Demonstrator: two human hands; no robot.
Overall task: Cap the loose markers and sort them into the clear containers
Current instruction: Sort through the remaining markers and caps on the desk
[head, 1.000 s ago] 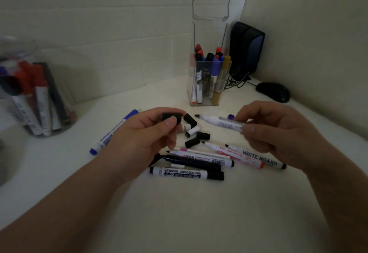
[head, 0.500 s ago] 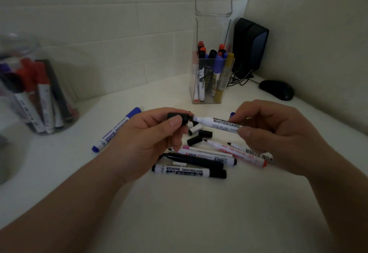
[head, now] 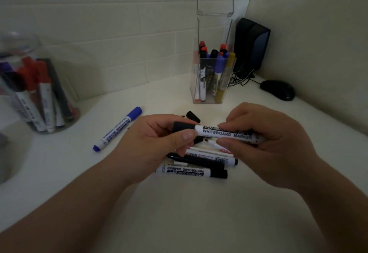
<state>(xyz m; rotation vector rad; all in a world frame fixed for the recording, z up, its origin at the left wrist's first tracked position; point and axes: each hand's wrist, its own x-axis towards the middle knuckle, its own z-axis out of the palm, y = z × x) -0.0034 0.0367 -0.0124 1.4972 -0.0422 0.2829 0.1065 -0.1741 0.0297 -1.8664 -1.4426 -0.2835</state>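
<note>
Clear round jar at far left holds upright markers. A blue-capped marker lies alone on the white table. Left hand pinches a black cap between thumb and curled fingers. The cap butts against the end of a whiteboard marker, held level above the loose pile. Right hand grips the barrel, fingers curled round it.
</note>
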